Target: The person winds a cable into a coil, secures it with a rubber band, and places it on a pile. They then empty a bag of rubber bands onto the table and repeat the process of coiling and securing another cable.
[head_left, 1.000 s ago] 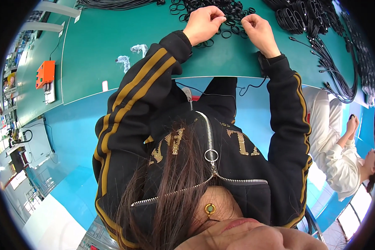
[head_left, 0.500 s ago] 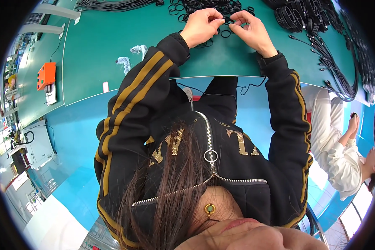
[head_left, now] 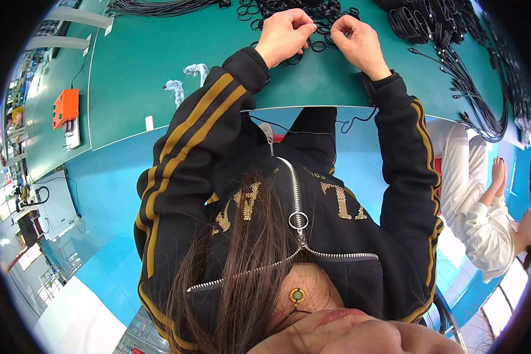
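My left hand hovers at the near edge of a heap of small black rings on the green table. Its thumb and forefinger pinch together; whatever lies between them is too small to make out. Across a narrow gap to the right, my right hand has its fingers curled in and the thumb pressed to the forefinger. Any thing in that pinch is hidden too. Loose rings lie beneath and between the two hands, and part of the heap is covered by the left hand.
Coiled black cables lie at the far right, with loose cable ends nearer. A cable bundle lies at the far left. Crumpled clear plastic and an orange box are on the left. Another person sits at right.
My hands, close together over the rings before, have drawn slightly apart. The right hand's fingers have curled in more. The other person's hands at right have shifted slightly.
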A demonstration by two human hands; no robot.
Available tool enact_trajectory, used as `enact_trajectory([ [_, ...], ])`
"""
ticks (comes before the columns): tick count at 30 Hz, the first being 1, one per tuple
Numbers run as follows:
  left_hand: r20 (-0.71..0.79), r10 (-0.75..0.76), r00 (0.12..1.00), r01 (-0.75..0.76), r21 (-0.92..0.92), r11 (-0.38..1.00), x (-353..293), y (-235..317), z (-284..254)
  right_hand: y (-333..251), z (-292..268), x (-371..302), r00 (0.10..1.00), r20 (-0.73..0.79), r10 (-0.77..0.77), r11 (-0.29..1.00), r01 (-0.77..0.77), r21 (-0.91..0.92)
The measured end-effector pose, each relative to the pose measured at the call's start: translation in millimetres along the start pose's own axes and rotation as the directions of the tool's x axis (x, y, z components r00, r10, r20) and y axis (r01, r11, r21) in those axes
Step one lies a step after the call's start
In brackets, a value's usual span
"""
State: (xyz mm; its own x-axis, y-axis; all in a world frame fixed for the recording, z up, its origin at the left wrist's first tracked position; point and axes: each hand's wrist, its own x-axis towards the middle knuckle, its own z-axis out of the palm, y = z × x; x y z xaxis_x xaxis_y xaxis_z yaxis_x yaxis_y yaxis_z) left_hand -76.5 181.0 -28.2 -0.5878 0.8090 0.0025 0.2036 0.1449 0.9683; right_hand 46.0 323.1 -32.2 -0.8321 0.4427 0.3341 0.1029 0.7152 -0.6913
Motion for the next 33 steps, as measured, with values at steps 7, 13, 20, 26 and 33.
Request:
enact_trajectory([
  [7,-0.110,-0.035,0.993,0.029,-0.064,0.998,3,3,-5,4,-6,1,0.988,0.082,0.129,0.986,-0.120,-0.113],
  [13,0.031,0.038,0.999,-0.046,0.296,0.954,-2,4,-9,0,-7,3,0.984,0.121,0.129,0.979,-0.106,-0.177],
  [20,-0.060,0.365,0.929,-0.294,0.477,0.828,16,14,-53,-36,-24,-22,0.967,-0.233,-0.100,0.995,0.101,-0.008],
  [26,-0.029,0.517,0.855,-0.102,0.970,0.222,49,-52,-199,-205,-39,-73,0.649,-0.223,-0.727,0.610,0.760,0.222],
  [33,-0.016,0.358,0.934,0.025,0.999,-0.021,71,-81,-233,-226,-49,-75,0.584,-0.340,-0.737,0.530,0.812,0.246],
])
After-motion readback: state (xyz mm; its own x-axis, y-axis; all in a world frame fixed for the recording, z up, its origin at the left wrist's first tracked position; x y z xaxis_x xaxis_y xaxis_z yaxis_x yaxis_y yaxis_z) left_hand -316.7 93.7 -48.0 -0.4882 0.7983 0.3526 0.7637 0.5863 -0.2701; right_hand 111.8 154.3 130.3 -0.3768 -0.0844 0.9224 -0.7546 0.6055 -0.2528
